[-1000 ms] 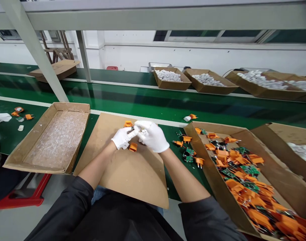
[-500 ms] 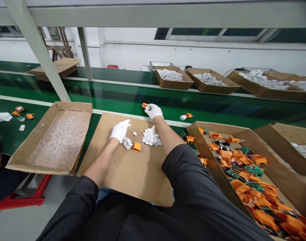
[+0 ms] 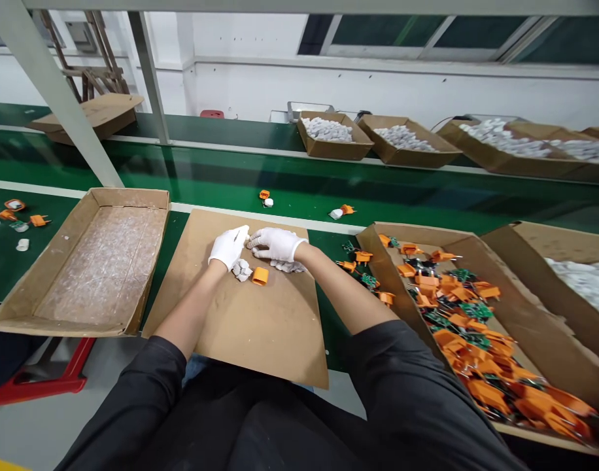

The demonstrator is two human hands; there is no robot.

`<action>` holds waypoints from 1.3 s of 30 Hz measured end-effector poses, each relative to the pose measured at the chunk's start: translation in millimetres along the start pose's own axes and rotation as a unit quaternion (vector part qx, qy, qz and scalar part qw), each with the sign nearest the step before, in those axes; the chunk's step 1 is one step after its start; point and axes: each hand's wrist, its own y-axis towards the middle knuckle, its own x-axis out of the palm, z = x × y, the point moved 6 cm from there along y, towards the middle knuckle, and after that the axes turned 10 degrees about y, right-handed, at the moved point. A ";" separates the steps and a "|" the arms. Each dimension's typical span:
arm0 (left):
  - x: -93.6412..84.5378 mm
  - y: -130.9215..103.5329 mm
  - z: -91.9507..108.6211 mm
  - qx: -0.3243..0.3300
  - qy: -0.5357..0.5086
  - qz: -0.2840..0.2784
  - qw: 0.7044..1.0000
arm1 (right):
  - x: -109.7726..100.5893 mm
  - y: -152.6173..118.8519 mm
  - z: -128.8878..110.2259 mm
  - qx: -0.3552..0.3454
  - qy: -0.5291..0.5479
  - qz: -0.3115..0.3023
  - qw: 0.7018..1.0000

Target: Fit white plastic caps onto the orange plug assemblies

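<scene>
My left hand (image 3: pixel 228 248), in a white glove, hovers over the left part of a brown cardboard sheet (image 3: pixel 260 333), its fingers pressed together; whatever they hold is hidden. My right hand (image 3: pixel 278 244), gloved too, has its fingertips curled in close to the left fingertips, and I cannot make out what is between them. Under the left hand lies a small heap of grey-white lumps (image 3: pixel 242 270). Beside it sits an orange plastic housing (image 3: pixel 260 276). A bigger pile of white lumps (image 3: pixel 288 266) is partly covered by my right hand.
On the green belt lie an orange part (image 3: pixel 265 194) with a white lump (image 3: pixel 269 203), and another orange plug piece (image 3: pixel 347 209). A dusty cardboard tray (image 3: pixel 101 261) stands left. At right, a box (image 3: pixel 518 307) holds orange plugs with green boards. Boxes of white pieces (image 3: pixel 327 129) line the back.
My right hand has come back from the belt toward my left hand. The orange part and white lump it was at now lie on the belt. The view has tilted down slightly.
</scene>
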 end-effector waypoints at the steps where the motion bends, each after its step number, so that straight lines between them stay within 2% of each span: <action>1: -0.4 -0.5 0.7 0.004 0.007 0.002 1.000 | 2.8 -4.6 -3.9 -0.005 0.000 -0.001 1.000; 4: -0.6 -2.3 2.5 0.012 0.020 0.001 1.000 | -4.2 -21.5 -9.9 -0.012 -0.014 0.009 1.000; 8: 0.2 -5.2 7.3 0.010 0.065 -0.017 0.998 | -35.6 -58.8 -7.3 0.044 -0.058 0.079 0.994; 10: 1.0 -7.4 10.8 0.011 0.091 -0.023 0.996 | -40.0 -77.5 -11.1 0.047 -0.074 0.048 0.995; 12: 2.3 -9.9 13.2 0.008 0.106 -0.023 0.994 | -35.4 -91.8 -17.0 0.046 -0.117 -0.008 0.992; 14: 4.4 -12.0 13.4 0.003 0.107 -0.026 0.994 | -29.6 -100.2 -22.2 0.053 -0.193 -0.031 0.979; 17: 6.4 -12.1 12.2 0.015 0.105 -0.030 0.994 | -19.9 -103.5 -29.2 0.061 -0.282 -0.027 0.957; 20: 4.6 -8.9 10.3 0.034 0.122 -0.025 0.992 | -10.8 -104.0 -32.0 0.068 -0.315 -0.018 0.946; 24: 2.8 -7.3 11.5 0.045 0.124 -0.040 0.990 | -4.5 -109.1 -29.8 0.054 -0.311 0.002 0.949; 28: 7.6 -15.1 22.7 0.088 0.157 -0.088 0.980 | -5.1 -117.1 -23.0 0.012 -0.206 0.057 0.977; 31: 16.3 -26.0 32.6 0.137 0.234 -0.151 0.950 | -14.4 -124.2 -12.2 0.046 -0.096 0.152 0.983; 32: 20.9 -30.9 36.0 0.166 0.275 -0.182 0.929 | -18.3 -127.1 -8.8 0.063 -0.065 0.188 0.978; 34: 30.5 -41.7 41.9 0.236 0.367 -0.239 0.867 | -24.0 -132.7 -5.2 0.079 -0.016 0.240 0.968; 36: 36.9 -50.1 44.6 0.275 0.430 -0.272 0.816 | -25.3 -136.6 -6.0 0.069 0.016 0.256 0.964; 37: 38.9 -52.8 45.6 0.280 0.446 -0.278 0.803 | -24.4 -138.4 -6.3 0.067 0.031 0.255 0.964; 39: 41.9 -56.5 48.3 0.276 0.456 -0.273 0.801 | -20.2 -143.1 -3.8 0.082 0.080 0.258 0.959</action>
